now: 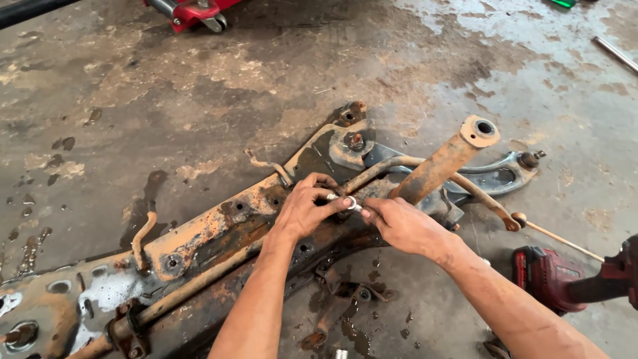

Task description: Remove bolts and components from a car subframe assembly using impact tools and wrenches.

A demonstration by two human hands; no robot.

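Bolt [350,203] btwn both hands, subframe [219,226] mid-span

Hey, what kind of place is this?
Likely a car repair workshop: a rusty subframe lies on the stained concrete floor, with a red power tool and a red jack nearby.

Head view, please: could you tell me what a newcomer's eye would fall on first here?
First, the long rusty subframe lying slantwise across the stained concrete floor. At its middle the left hand and right hand meet on a small bolt and washer, pinched between the fingers. A red power tool lies at the right edge, and a red jack shows at the top.
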